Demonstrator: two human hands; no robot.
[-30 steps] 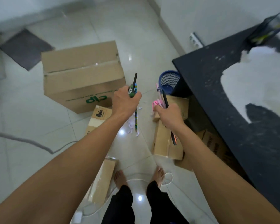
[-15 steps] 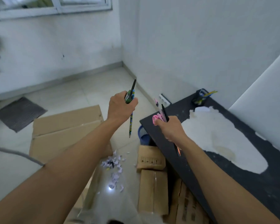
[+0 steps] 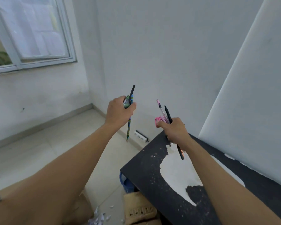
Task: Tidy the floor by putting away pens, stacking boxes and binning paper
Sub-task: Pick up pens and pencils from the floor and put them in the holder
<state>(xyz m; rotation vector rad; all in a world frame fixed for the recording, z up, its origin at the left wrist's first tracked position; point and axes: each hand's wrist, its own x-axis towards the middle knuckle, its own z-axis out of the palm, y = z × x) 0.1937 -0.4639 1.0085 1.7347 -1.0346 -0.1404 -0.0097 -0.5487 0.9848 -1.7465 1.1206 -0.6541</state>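
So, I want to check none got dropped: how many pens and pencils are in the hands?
4 visible. Left hand: black pen, patterned pencil. Right hand: pink pen, black pen. More may hide within the grips.

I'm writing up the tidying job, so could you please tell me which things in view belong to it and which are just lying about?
Part of the job:
- pens and pencil gripped in the left hand
- pens gripped in the right hand
- paper scraps on the floor
- cardboard box by the table
- blue bin under the table edge

Just there:
- black table
- power strip
- window
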